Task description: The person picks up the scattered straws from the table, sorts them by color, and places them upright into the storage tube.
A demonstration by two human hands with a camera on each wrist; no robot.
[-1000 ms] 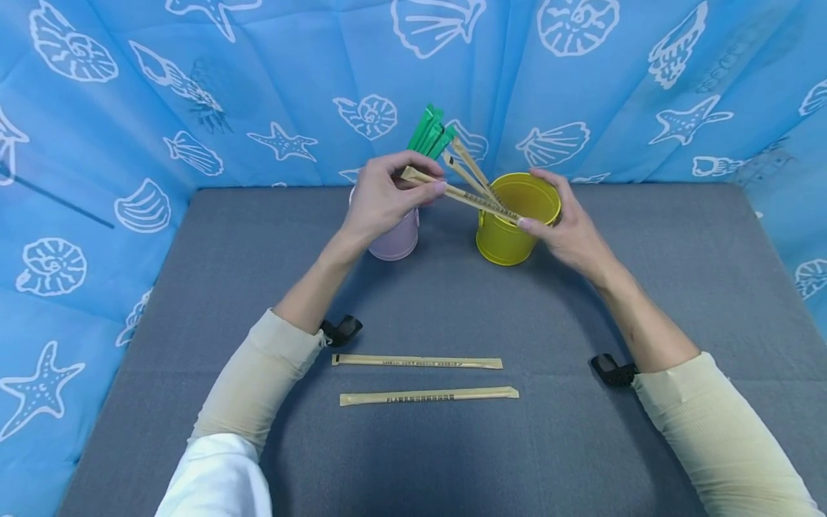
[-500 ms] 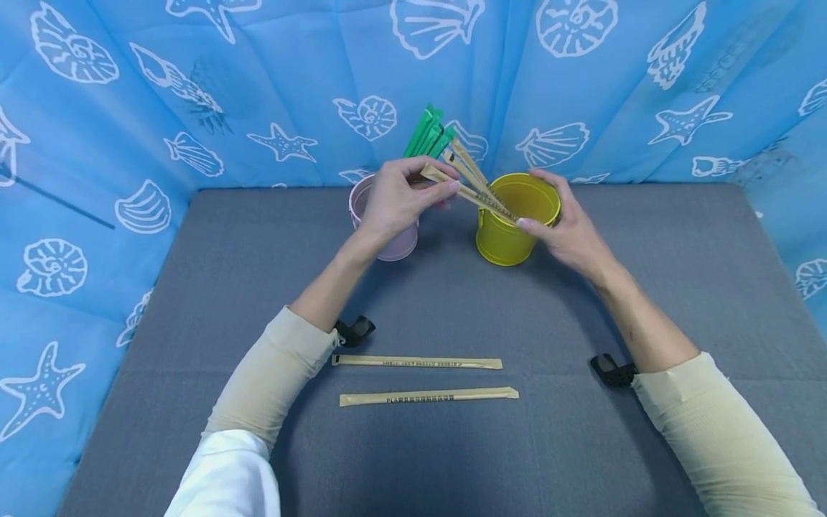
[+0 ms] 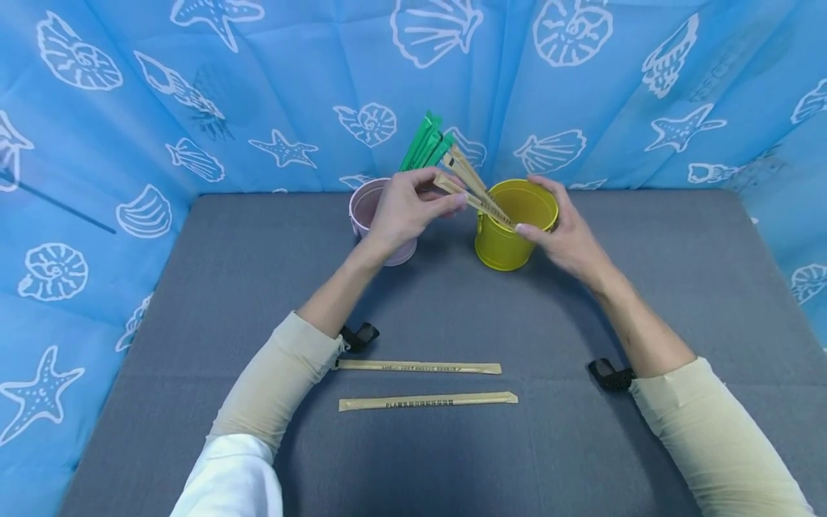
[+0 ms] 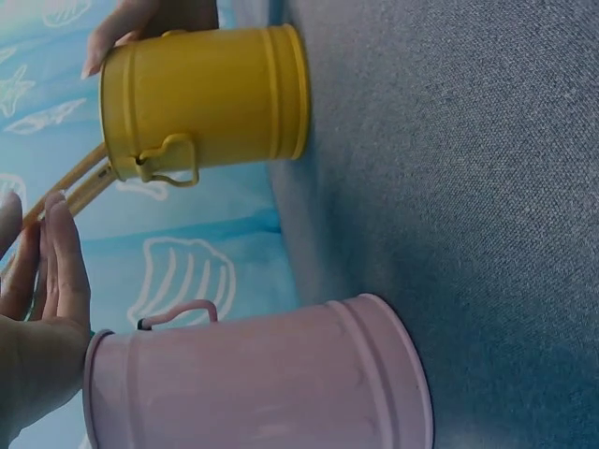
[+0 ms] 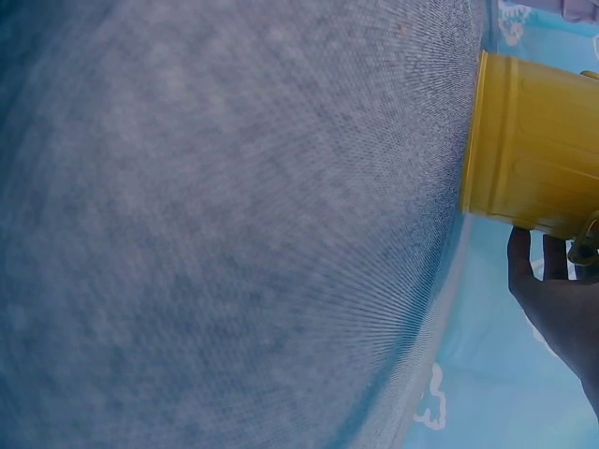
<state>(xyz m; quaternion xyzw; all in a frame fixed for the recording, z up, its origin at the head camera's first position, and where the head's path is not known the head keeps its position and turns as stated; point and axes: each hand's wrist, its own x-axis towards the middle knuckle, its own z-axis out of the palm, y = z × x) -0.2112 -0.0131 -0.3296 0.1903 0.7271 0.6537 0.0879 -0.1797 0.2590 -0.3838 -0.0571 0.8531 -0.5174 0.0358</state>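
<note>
My left hand (image 3: 407, 212) pinches a paper-wrapped straw (image 3: 483, 206) between thumb and fingers, its lower end inside the rim of the yellow bucket (image 3: 504, 248). More brown-wrapped straws (image 3: 466, 171) lean out of that bucket just behind it. My right hand (image 3: 571, 233) grips the bucket at its right side, thumb at the near rim; the right wrist view shows fingers (image 5: 552, 257) against the yellow wall. Left of it stands a pink bucket (image 3: 402, 255), partly hidden by my left hand, with green-wrapped straws (image 3: 426, 143) showing above that hand.
Two more paper-wrapped straws, a farther straw (image 3: 420, 367) and a nearer straw (image 3: 429, 401), lie roughly parallel on the grey cloth-covered table (image 3: 549, 445). A blue curtain (image 3: 291, 72) with shell prints hangs right behind the table's back edge.
My left hand has moved right and slightly down, sliding the straw further into the yellow bucket. My right hand keeps its hold on the bucket.
</note>
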